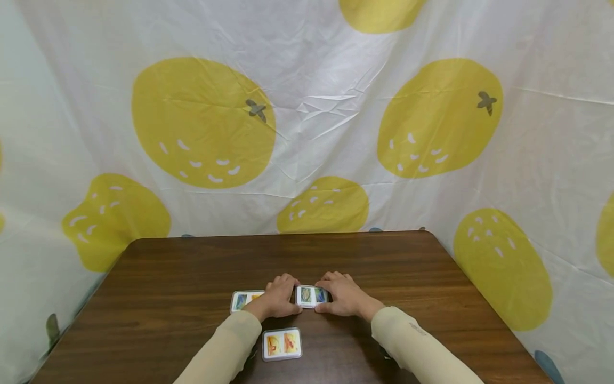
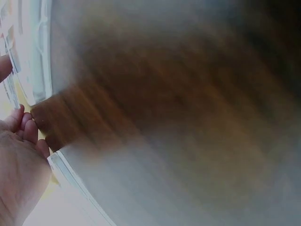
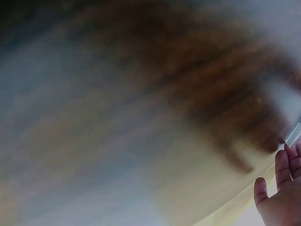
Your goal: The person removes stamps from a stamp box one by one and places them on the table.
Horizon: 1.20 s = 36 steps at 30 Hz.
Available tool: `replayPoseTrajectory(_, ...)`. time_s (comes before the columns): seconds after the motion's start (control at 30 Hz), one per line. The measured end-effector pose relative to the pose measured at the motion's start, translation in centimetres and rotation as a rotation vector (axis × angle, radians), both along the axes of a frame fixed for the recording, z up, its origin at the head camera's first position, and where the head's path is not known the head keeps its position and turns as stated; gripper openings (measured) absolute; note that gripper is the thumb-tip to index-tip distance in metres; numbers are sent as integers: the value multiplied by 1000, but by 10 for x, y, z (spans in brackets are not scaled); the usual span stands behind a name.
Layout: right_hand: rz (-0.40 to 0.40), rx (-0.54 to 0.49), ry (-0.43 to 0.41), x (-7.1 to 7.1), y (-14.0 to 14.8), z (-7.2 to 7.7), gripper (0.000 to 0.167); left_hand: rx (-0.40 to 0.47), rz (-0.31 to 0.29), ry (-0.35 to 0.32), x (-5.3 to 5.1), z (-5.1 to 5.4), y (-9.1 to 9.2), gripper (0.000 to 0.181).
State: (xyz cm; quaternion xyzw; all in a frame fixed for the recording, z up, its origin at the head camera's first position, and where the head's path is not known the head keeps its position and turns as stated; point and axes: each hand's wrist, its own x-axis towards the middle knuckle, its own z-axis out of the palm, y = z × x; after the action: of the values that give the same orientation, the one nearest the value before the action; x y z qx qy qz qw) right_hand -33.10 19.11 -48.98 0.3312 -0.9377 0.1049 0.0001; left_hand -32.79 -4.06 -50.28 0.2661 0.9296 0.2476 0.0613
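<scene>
A clear-edged flat case (image 1: 306,295) sits between the two hands at the middle of the table (image 1: 192,272); whether it touches the wood or is slightly raised, I cannot tell. Its white face carries two side-by-side printed panels, green and blue; any lettering is too small to read. The left hand (image 1: 278,297) pinches its left end, thumb at the near edge and fingers at the far edge; the right hand (image 1: 346,296) pinches the right end likewise.

Just left, partly hidden by the left hand, lies a similar left case (image 1: 240,301), showing a blue panel and some orange. Nearer, slightly left, lies the near case (image 1: 282,344), with two orange-and-yellow panels, their print also illegible. The right sleeve (image 1: 431,349), cream like the left sleeve (image 1: 220,346), bears a small unreadable dark mark (image 1: 417,328). Beyond the dark wood-grain table hangs a white cloth (image 1: 321,53) with yellow fruit shapes.
</scene>
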Motion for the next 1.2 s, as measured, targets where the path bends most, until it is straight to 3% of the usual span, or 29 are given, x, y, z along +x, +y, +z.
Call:
replayPoseTrajectory(0.67,3,14,15,0,-3,3,59,25,9,-16,1,4,0,48)
replayPoseTrajectory(1.2,-39,20,-61,-3,-1,3,62,56,7,-6,4,6,0,52)
